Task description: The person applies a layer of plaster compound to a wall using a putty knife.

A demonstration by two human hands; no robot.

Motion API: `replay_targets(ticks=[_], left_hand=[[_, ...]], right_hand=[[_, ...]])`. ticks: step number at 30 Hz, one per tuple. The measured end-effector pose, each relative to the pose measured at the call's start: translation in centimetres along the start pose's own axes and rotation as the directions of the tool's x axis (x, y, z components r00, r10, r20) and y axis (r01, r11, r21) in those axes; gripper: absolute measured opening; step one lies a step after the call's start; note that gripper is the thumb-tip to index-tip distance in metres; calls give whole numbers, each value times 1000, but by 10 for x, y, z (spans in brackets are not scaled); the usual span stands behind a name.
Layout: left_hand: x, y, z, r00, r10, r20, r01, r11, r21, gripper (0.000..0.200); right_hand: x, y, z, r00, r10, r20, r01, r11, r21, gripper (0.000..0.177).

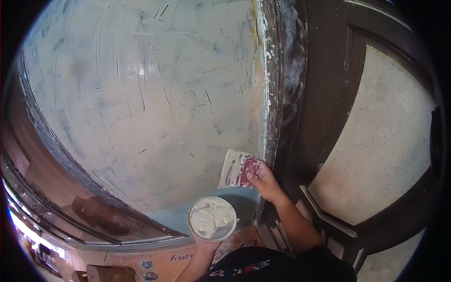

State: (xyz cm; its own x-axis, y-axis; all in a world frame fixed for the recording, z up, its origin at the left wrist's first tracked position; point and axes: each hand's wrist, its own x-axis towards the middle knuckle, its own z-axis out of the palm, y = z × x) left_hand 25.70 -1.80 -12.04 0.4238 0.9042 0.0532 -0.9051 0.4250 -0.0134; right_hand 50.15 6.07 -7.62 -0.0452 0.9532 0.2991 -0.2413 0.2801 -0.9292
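Note:
My right hand (pixel 264 181) grips the red handle part of a putty knife (pixel 235 169), fingers wrapped round it. Its wide blade is smeared with off-white putty and overlaps the lower right of the wall (pixel 155 98). Below and to the left, my left hand (pixel 206 243) holds up a round tub (pixel 191 230) from underneath. Soft off-white putty (pixel 211 218) with a ridged surface lies inside it. The wall is coated in pale putty with many trowel marks, and a bluish strip shows along its bottom.
A dark door frame (pixel 286 84) with white smears borders the wall on the right, beside a dark panelled door (pixel 329 94). Printed cardboard (pixel 174 263) covers the floor below. A brown wooden piece (pixel 110 272) stands at the lower left.

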Motion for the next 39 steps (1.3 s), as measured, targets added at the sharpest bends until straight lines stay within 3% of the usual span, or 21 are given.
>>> replay_targets(ticks=[2, 4, 6, 7, 9, 10, 12, 14, 16, 18, 20, 27, 32, 34, 35, 36, 38, 39], left_hand=[[2, -6, -4, 991, 78, -106, -53, 973, 224, 63], [1, -9, -11, 985, 119, -127, -84, 964, 252, 61], [1, -6, -29, 976, 218, -12, -148, 700, 699, 66], [3, -8, -23, 975, 224, -7, -155, 701, 696, 66], [3, -13, -5, 984, 113, -136, -79, 970, 230, 61], [2, -14, -5, 984, 116, -136, -82, 970, 229, 61], [2, -15, -7, 987, 128, -96, -100, 964, 248, 61], [3, -12, -15, 985, 132, -111, -98, 957, 275, 62], [-2, -11, -18, 982, 139, -128, -94, 948, 306, 62], [-3, -10, -14, 981, 115, -158, -81, 975, 208, 63], [-7, -5, -21, 977, 131, -169, -89, 969, 232, 64], [-9, 7, 2, 993, 31, -113, -5, 976, 217, 65], [-14, 27, -6, 998, 29, -63, -13, 970, 244, 67], [-20, 36, -10, 996, 39, -81, -19, 971, 240, 67], [-21, 40, -8, 990, 60, -130, -23, 962, 271, 68], [-24, 43, -4, 996, 50, -80, -29, 968, 248, 68], [-27, 51, 0, 1000, -3, -13, 4, 998, 68, 68], [-27, 55, 2, 1000, 12, -5, -12, 998, 66, 68]], right_hand=[[1, 6, 0, 995, -74, 60, 76, 996, -37, 37], [4, 19, -6, 990, -116, 76, 122, 989, -84, 33], [4, 9, -5, 997, -59, 60, 61, 997, -37, 36], [8, 6, -4, 996, -60, 67, 63, 997, -39, 36], [20, -1, 1, 984, -179, -10, 179, 982, 53, 29], [27, -9, 5, 984, -177, -7, 178, 983, 54, 29], [42, -25, 16, 967, -211, -144, 235, 955, 183, 29], [52, -18, 16, 959, -196, -206, 231, 959, 164, 28], [55, 1, 13, 961, 57, -271, -13, 987, 162, 22], [35, 27, 10, 945, 64, -321, -24, 992, 127, 20], [9, 40, 7, 954, 122, -275, -56, 970, 237, 21], [40, -4, 11, 950, -38, -309, 90, 984, 156, 28], [16, 55, 11, 882, 91, -463, -64, 995, 75, 25], [-8, 82, 11, 886, 71, -459, 29, 978, 206, 21], [-17, 80, 15, 891, 66, -450, 27, 980, 198, 21], [-22, 75, 17, 897, 59, -438, 29, 981, 191, 22], [-25, 50, 32, 929, 35, -368, 44, 978, 204, 21], [-22, 38, 42, 951, -24, -308, 66, 989, 129, 20]])
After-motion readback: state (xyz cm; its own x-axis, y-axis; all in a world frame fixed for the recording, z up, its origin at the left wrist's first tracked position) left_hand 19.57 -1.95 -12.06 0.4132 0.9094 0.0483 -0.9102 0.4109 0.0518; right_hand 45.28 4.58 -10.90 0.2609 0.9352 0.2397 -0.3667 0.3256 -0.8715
